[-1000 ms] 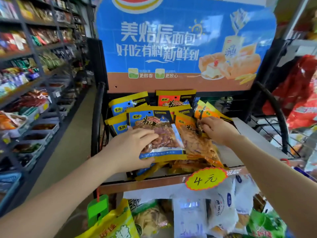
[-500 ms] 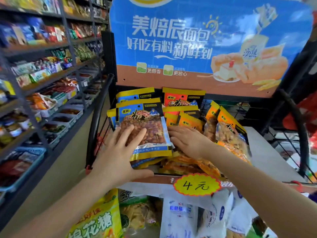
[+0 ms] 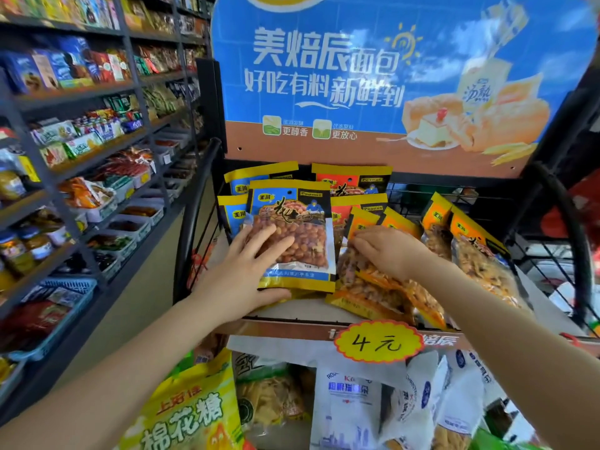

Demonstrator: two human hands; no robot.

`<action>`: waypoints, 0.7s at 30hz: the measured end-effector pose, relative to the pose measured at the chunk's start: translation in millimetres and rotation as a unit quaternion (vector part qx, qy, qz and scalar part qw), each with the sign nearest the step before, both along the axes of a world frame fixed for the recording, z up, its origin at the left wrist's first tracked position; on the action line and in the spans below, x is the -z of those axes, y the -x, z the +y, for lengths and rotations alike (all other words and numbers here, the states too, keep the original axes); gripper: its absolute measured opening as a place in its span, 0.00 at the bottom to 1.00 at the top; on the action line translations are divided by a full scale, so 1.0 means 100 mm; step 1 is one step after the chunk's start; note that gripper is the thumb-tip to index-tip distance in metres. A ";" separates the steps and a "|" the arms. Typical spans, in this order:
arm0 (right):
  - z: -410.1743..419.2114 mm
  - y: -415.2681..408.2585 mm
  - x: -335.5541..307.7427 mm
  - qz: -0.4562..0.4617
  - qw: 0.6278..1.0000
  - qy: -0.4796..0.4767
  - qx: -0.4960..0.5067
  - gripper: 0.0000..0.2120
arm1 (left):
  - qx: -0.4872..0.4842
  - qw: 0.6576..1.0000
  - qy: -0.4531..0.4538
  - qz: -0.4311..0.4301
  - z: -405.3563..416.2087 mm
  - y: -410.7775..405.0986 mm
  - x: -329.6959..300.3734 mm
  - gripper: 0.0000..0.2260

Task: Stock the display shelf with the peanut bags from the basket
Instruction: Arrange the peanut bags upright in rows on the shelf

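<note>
Yellow 4元 price tag [image 3: 376, 342] on the display shelf [image 3: 285, 329] front lip, left hand [image 3: 240, 274] spread flat against the upright blue peanut bag [image 3: 292, 235] at shelf left, right hand [image 3: 389, 251] fingers bent onto orange peanut bags [image 3: 373, 290] just beside, grip unclear, blue bread sign [image 3: 389, 76] behind.

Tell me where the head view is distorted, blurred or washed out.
Head view: wide-angle bending curves the aisle shelves at left and the black rack frame at right; the blue bread sign is hazy and soft; the blue peanut bag under the left hand reads sharpest; lighting is even, no hard shadows.
</note>
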State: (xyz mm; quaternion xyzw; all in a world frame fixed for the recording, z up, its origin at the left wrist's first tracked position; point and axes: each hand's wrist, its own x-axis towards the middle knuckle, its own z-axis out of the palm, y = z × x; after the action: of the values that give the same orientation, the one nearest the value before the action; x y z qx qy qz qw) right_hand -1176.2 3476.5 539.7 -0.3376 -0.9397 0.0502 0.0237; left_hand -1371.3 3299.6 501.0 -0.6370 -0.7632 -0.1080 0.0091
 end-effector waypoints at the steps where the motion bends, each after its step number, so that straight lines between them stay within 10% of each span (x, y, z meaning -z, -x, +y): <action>1: -0.09 0.08 -0.07 0.053 0.998 0.035 0.020 0.21 | 0.004 1.000 -0.005 -0.015 -0.06 0.00 0.01 0.46; 7: -0.37 0.75 -0.18 0.216 0.950 0.217 0.066 0.26 | -0.031 0.979 -0.131 -0.154 -0.41 -0.11 0.17 0.35; 13: -0.33 1.07 0.03 0.302 0.878 0.353 0.119 0.38 | -0.194 0.854 -0.112 -0.470 -0.18 -0.01 -0.09 0.33; 21: -0.21 1.06 0.11 0.340 0.803 0.458 0.171 0.42 | -0.133 0.832 -0.127 -0.523 0.05 -0.02 0.00 0.21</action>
State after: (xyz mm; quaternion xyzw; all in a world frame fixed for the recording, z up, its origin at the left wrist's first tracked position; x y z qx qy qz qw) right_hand -1282.3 3455.3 529.0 -0.4256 -0.6658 0.5817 0.1926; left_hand -1369.0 3305.1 500.6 -0.3709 -0.7109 -0.5189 -0.2963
